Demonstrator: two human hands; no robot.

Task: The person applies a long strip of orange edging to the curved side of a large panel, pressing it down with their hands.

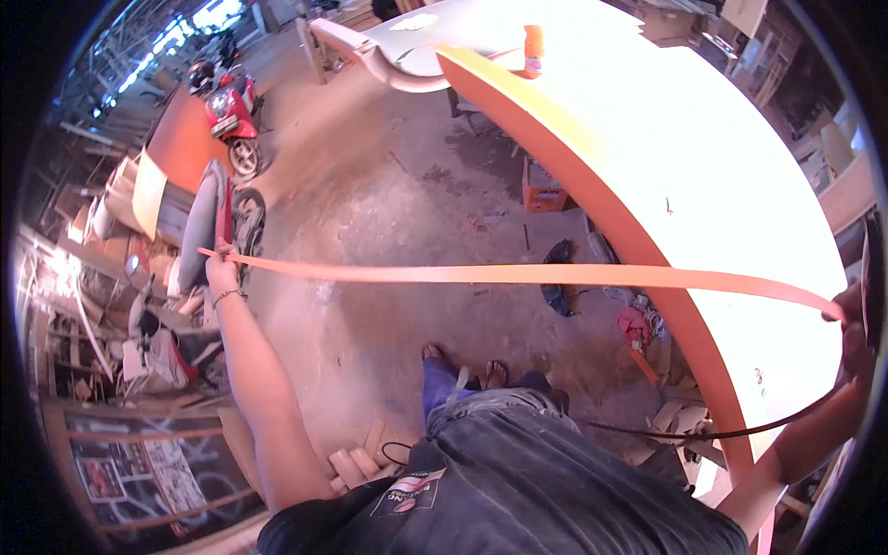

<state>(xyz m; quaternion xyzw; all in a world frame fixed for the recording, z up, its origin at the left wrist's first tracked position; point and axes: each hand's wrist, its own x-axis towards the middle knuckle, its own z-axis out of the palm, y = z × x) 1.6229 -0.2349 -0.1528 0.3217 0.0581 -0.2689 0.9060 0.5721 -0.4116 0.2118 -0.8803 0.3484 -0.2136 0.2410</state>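
Observation:
A long, thin orange strip [481, 276] stretches across the view in front of my body. My left hand [222, 266] grips it close to its left end, fingers closed round it. At the far right, my right hand [849, 324] is closed on the other end, partly in shadow at the rim of the view; whether anything else is in it I cannot tell. Beneath the strip's right part lies a large pale curved panel [712, 176] with an orange edge. A black hose or cable [684, 435] curves up toward my right hand.
An orange bottle [533, 51] stands on the panel. A red scooter [231, 120] is at the back left, with boards [148, 194] and clutter along that side. An orange crate [543, 192] and cloth scraps [634, 326] lie on the concrete floor [361, 203] under the panel.

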